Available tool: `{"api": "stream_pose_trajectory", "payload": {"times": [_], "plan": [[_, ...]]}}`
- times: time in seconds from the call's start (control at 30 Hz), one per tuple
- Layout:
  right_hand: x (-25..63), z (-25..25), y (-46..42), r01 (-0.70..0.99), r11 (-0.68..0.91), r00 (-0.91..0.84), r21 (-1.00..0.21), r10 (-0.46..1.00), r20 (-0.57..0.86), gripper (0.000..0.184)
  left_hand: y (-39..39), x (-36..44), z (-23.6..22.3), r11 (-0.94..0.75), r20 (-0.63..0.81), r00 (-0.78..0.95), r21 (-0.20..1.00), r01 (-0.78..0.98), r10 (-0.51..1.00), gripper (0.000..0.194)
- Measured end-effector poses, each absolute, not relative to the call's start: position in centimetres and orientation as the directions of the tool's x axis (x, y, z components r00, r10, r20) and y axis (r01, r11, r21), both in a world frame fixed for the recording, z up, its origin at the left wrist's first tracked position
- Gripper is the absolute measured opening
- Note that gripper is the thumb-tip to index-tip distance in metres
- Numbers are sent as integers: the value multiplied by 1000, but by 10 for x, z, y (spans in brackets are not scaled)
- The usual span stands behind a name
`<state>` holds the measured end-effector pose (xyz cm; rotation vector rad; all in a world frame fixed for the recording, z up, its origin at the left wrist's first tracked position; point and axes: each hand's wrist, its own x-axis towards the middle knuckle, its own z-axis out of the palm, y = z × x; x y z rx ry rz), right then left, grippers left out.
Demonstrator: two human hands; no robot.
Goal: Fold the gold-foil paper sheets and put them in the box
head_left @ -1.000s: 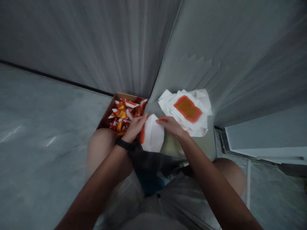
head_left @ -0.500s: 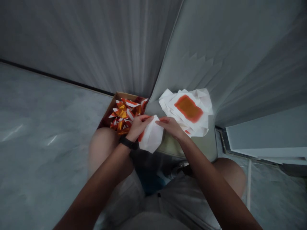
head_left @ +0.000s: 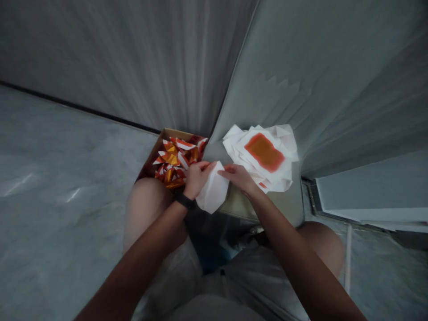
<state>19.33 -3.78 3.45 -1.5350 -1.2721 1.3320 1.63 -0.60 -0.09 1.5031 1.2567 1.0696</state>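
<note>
A partly folded sheet of white paper hangs between my hands, above the near edge of the stool-like seat. My left hand, with a black band at the wrist, pinches its upper left edge. On the other side my right hand grips the upper right edge between thumb and fingers. To the right lies a loose pile of white paper sheets, the top one bearing an orange-gold rectangle with a red border. Left of my hands stands a cardboard box holding several folded orange, gold and white paper pieces.
The padded grey-green seat lies between my knees. Behind it rise grey fabric panels. Grey marble-like floor spreads at the left, and a pale low ledge is on the right.
My left hand has turned slightly and shifted a little right along the sheet; the red patch at its left side no longer shows. My right hand stays nearly where it was.
</note>
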Motion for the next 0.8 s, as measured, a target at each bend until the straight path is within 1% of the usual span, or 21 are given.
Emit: {"api": "stream_pose_trajectory", "payload": {"times": [0.13,0.2,0.3,0.4,0.5,0.6,0.7,0.8], "plan": [[194,39,-36,189,-245,-37,-951,966,-256,40,-6,17,0,-99,69,135,968,229,988,41],[195,43,-30,237,-244,-18,-940,967,-256,42,-6,18,-1,-94,61,162,974,208,985,41],[195,48,-21,332,-226,19,-916,972,-233,38,-6,19,-3,-84,49,195,980,180,980,41],[193,48,-14,370,-184,35,-911,982,-184,32,-4,19,-4,-75,40,227,986,146,973,42],[192,44,-12,411,-139,41,-901,990,-134,31,-3,15,-1,-72,30,291,988,134,956,44],[192,41,-13,524,-84,37,-848,996,-76,30,0,8,5,-2,-43,375,993,120,926,45],[193,40,-16,633,4,6,-774,1000,10,27,3,-1,12,45,-97,443,991,127,891,38],[194,41,-19,669,97,-54,-737,995,83,24,6,-9,20,41,-93,442,991,128,892,29]]}}
